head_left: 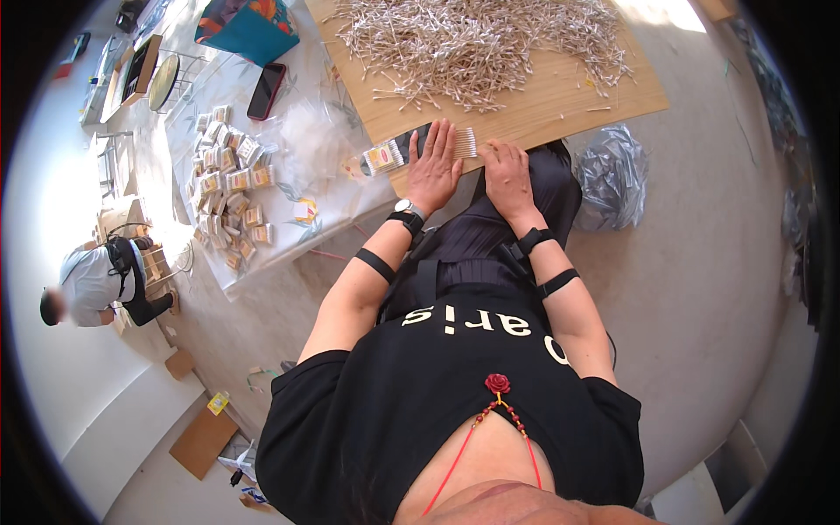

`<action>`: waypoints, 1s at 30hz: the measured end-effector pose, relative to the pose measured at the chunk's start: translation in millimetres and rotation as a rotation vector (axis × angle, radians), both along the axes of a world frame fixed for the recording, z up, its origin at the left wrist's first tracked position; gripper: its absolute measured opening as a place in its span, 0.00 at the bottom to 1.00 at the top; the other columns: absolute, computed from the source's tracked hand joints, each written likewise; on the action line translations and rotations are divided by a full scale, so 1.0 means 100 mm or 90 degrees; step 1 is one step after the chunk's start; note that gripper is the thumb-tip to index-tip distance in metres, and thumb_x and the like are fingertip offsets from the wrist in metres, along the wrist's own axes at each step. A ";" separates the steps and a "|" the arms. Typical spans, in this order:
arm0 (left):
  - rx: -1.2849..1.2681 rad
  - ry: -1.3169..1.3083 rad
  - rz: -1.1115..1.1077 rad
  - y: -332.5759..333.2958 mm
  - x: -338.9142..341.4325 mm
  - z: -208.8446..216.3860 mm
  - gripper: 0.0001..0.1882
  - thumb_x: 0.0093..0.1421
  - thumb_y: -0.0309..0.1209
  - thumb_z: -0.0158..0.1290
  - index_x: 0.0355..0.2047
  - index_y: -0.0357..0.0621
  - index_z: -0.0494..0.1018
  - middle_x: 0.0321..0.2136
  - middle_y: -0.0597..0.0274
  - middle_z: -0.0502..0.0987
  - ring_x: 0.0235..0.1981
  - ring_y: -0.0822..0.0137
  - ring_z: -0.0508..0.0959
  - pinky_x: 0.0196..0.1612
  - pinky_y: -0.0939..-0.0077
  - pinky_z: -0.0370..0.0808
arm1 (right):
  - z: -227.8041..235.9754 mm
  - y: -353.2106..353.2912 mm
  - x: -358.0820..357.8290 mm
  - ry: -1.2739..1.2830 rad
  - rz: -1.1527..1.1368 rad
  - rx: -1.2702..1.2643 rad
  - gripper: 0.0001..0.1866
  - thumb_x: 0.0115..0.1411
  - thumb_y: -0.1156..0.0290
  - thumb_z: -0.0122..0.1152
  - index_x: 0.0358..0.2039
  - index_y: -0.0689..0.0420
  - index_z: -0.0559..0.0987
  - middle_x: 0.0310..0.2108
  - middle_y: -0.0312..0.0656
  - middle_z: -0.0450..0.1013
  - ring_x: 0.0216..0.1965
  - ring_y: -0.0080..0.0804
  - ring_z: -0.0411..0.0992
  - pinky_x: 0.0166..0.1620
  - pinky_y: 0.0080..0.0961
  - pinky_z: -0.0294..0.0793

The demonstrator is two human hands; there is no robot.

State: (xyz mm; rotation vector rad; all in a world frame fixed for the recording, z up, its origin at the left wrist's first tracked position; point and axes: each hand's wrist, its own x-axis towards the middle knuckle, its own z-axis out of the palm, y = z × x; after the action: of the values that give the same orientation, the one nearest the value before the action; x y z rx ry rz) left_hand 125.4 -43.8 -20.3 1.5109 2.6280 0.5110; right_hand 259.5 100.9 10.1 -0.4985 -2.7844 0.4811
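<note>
A loose heap of cotton swabs (472,52) covers the far part of the wooden board (534,118). Close to the board's near edge, a row of aligned cotton swabs (468,142) lies flat. My left hand (434,171) rests palm down with fingers stretched out, just left of the row and over a black flat piece (411,143). Left of it is a small clear packet (382,158) with a printed label. My right hand (509,182) is at the row's right end, its fingers bent and together. Whatever they may pinch is hidden.
To the left, a cloth-covered table (324,214) bears a pile of small packets (229,179), clear plastic bags (311,136), a phone (266,91) and a teal bag (249,31). A grey plastic bag (612,179) sits at right. Another person (101,280) is far left.
</note>
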 end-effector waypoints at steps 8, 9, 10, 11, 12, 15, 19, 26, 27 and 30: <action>0.002 -0.018 0.003 0.01 0.00 0.05 0.39 0.72 0.45 0.47 0.78 0.42 0.51 0.79 0.57 0.50 0.81 0.61 0.45 0.79 0.46 0.36 | 0.04 -0.03 -0.06 0.002 0.011 0.006 0.16 0.61 0.74 0.58 0.50 0.52 0.82 0.51 0.43 0.76 0.56 0.43 0.73 0.63 0.44 0.66; 0.002 -0.022 0.004 0.01 -0.01 0.04 0.39 0.72 0.45 0.47 0.78 0.42 0.51 0.79 0.57 0.50 0.81 0.61 0.45 0.79 0.46 0.36 | 0.05 -0.03 -0.07 0.006 0.008 0.002 0.16 0.61 0.75 0.59 0.50 0.52 0.82 0.51 0.42 0.76 0.56 0.43 0.73 0.63 0.44 0.66; 0.004 -0.027 0.003 0.01 -0.01 0.04 0.39 0.73 0.45 0.46 0.78 0.42 0.51 0.79 0.57 0.50 0.81 0.61 0.45 0.79 0.46 0.36 | 0.06 -0.03 -0.07 0.002 0.009 0.002 0.16 0.61 0.75 0.59 0.50 0.52 0.82 0.51 0.42 0.76 0.56 0.43 0.73 0.63 0.44 0.66; 0.006 -0.033 0.001 0.00 -0.01 0.04 0.38 0.73 0.45 0.45 0.78 0.43 0.51 0.80 0.57 0.49 0.81 0.61 0.45 0.79 0.47 0.36 | 0.06 -0.04 -0.08 0.001 0.009 0.001 0.16 0.61 0.75 0.59 0.50 0.52 0.82 0.50 0.42 0.76 0.55 0.42 0.73 0.63 0.43 0.66; 0.006 -0.037 0.003 0.00 -0.02 0.04 0.38 0.73 0.45 0.45 0.78 0.43 0.51 0.80 0.57 0.49 0.81 0.61 0.45 0.79 0.47 0.36 | 0.07 -0.04 -0.08 -0.001 0.009 0.000 0.16 0.62 0.75 0.59 0.50 0.52 0.82 0.50 0.41 0.75 0.55 0.41 0.73 0.62 0.43 0.66; 0.001 -0.036 0.004 0.00 -0.02 0.05 0.38 0.73 0.45 0.45 0.78 0.42 0.51 0.80 0.57 0.49 0.81 0.61 0.45 0.79 0.47 0.35 | 0.08 -0.05 -0.10 0.006 -0.004 -0.005 0.16 0.62 0.75 0.58 0.51 0.53 0.81 0.50 0.41 0.75 0.55 0.41 0.73 0.62 0.42 0.66; 0.009 -0.043 0.003 0.01 -0.02 0.06 0.38 0.73 0.45 0.45 0.78 0.42 0.51 0.79 0.58 0.50 0.81 0.61 0.45 0.79 0.47 0.36 | 0.08 -0.05 -0.12 0.003 -0.015 0.006 0.17 0.63 0.75 0.58 0.52 0.53 0.80 0.50 0.41 0.75 0.54 0.40 0.73 0.62 0.41 0.66; 0.016 -0.037 0.006 -0.01 -0.04 0.05 0.38 0.73 0.46 0.45 0.77 0.42 0.52 0.79 0.58 0.52 0.81 0.61 0.46 0.79 0.46 0.36 | 0.08 -0.05 -0.15 -0.034 -0.011 0.018 0.18 0.63 0.76 0.59 0.54 0.53 0.79 0.50 0.40 0.75 0.55 0.40 0.73 0.62 0.41 0.66; 0.016 -0.039 0.007 -0.01 -0.04 0.06 0.38 0.73 0.46 0.45 0.77 0.42 0.52 0.79 0.58 0.52 0.81 0.61 0.46 0.79 0.46 0.36 | 0.08 -0.05 -0.15 -0.038 -0.014 0.017 0.19 0.63 0.76 0.58 0.54 0.53 0.79 0.50 0.41 0.75 0.55 0.40 0.73 0.62 0.42 0.66; 0.009 -0.043 0.005 0.00 -0.04 0.07 0.38 0.72 0.46 0.45 0.77 0.41 0.52 0.79 0.58 0.52 0.81 0.61 0.46 0.79 0.46 0.36 | 0.08 -0.06 -0.18 -0.013 -0.026 0.033 0.19 0.62 0.76 0.58 0.55 0.53 0.79 0.51 0.41 0.75 0.56 0.40 0.73 0.62 0.42 0.66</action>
State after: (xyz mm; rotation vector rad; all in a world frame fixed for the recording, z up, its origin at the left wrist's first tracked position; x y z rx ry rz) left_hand 121.4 -43.6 -13.8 1.4600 2.5862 0.5731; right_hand 241.5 95.0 18.6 -0.5506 -2.7916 0.3971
